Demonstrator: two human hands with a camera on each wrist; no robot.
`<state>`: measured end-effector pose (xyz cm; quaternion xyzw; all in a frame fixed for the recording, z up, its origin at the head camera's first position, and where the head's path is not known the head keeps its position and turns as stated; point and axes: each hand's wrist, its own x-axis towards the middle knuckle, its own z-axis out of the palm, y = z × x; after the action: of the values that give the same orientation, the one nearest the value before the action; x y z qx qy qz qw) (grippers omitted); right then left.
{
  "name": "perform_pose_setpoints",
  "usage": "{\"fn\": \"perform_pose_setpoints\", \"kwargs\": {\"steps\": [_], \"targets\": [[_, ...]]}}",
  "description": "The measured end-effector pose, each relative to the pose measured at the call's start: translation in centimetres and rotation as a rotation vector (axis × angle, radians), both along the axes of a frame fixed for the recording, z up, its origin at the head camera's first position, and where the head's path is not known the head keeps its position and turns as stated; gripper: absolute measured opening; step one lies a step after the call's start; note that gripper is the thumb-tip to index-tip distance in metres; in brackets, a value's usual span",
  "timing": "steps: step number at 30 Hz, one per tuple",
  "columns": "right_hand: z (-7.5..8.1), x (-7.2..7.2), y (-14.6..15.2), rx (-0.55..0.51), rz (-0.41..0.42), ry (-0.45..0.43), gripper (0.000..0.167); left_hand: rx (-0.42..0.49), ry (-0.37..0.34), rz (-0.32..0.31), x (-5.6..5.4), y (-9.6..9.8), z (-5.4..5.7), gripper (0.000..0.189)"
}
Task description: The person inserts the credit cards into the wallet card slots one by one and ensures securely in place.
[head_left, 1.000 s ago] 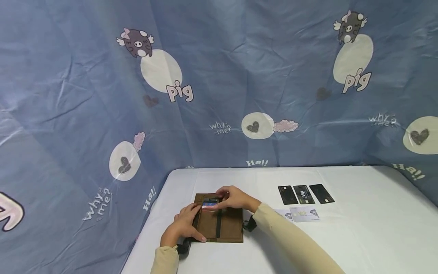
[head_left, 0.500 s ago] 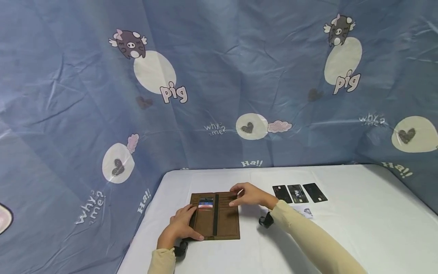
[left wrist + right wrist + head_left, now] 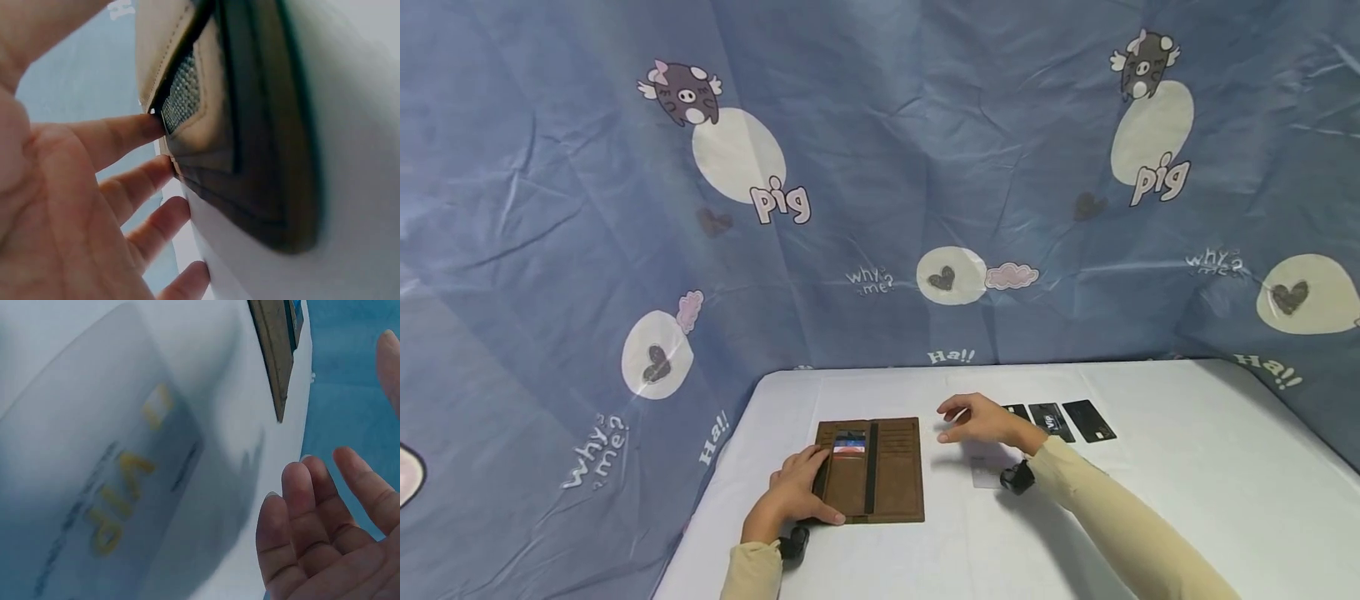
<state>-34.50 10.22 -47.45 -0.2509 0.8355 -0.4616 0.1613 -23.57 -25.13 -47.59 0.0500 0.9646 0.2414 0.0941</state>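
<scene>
A brown bifold wallet (image 3: 897,487) lies spread flat on the white table, a dark strap down its middle. Several cards (image 3: 849,446) stick up from a pocket in its left half. My left hand (image 3: 796,486) rests along the wallet's left side, its fingertips touching the edge in the left wrist view. To the wallet's right, my right hand (image 3: 981,421) hovers with loosely bent fingers and nothing in them. Beneath that wrist lies a silver card (image 3: 987,472), whose gold VIP lettering shows in the right wrist view; the hand and wrist camera partly hide it.
Black cards lie in a row beyond the right wrist: one with VIP print (image 3: 1051,420), one at the right (image 3: 1090,421), and a partly covered one (image 3: 1018,411). A blue patterned cloth (image 3: 850,167) hangs behind the table.
My right hand has left the wallet's card pocket and moved right, toward the loose cards. The left hand stays on the wallet's left side. The view has shifted slightly.
</scene>
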Motion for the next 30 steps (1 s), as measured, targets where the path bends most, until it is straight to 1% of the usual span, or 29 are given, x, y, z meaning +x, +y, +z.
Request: {"fn": "perform_pose_setpoints", "kwargs": {"steps": [5, 9, 16, 26, 30], "targets": [[-0.8, 0.3, 1.8, 0.014, 0.010, 0.020, 0.059, 0.009, -0.022, 0.007, -0.1, 0.1, -0.3, 0.113], [-1.1, 0.5, 3.1, 0.025, 0.004, 0.018, 0.059, 0.009, -0.035, 0.011, -0.1, 0.2, -0.4, 0.113], [-1.2, 0.9, 5.0, 0.025, -0.033, 0.019, 0.059, -0.018, -0.020, 0.006, -0.5, -0.1, -0.6, 0.115], [-2.0, 1.7, 6.9, 0.006, -0.009, 0.050, 0.055, -0.010, -0.017, -0.002, -0.5, -0.1, -0.5, 0.114], [-2.0, 2.1, 7.2, 0.017, 0.006, 0.082, 0.055, -0.011, -0.014, 0.002, -0.4, 0.0, -0.4, 0.113]]}}
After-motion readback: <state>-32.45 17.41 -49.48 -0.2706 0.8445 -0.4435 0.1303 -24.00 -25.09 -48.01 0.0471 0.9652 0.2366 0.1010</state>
